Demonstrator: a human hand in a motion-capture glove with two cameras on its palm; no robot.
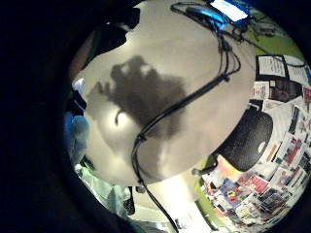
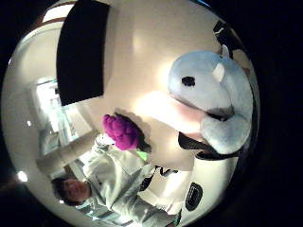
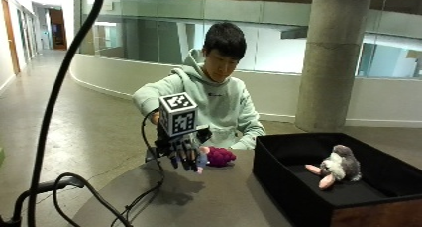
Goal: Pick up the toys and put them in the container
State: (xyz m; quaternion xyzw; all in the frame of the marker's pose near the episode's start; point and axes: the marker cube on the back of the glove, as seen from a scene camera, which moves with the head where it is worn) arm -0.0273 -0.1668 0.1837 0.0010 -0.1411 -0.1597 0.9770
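- Holding a pale blue plush toy (image 2: 208, 101) in the gloved right hand (image 3: 181, 150) above the round table (image 3: 217, 197), fingers curled around it and pointing down.
- Showing, in the thumb side palm view, a soft rounded head with a black eye and a small white horn; long axis not possible to tell.
- Lying on the table beside the hand, a purple plush toy (image 3: 219, 156), round and bumpy.
- Resting inside the black container (image 3: 290, 187), a grey and white plush toy (image 3: 338, 167), pink feet pointing toward the container's near side.
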